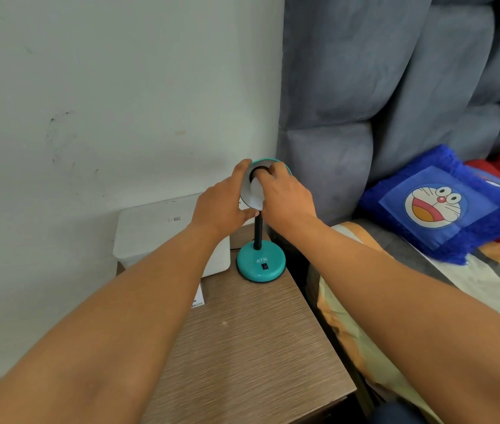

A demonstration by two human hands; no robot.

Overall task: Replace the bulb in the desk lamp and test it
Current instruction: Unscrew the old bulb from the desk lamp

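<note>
Step, bulb seating: my left hand clamps lamp shade at 9 o'clock; right hand fingers closed on bulb, turning gently, straight.

Quick count: one teal lamp, two hands on it, left and right. One white box at 9 o'clock, one blue cartoon pillow at 3.

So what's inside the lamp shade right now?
The lamp shade shows a white inner surface and a dark socket opening. The right hand reaches inside; its fingers hide whether a bulb is there. The left hand grips the rim.
</note>
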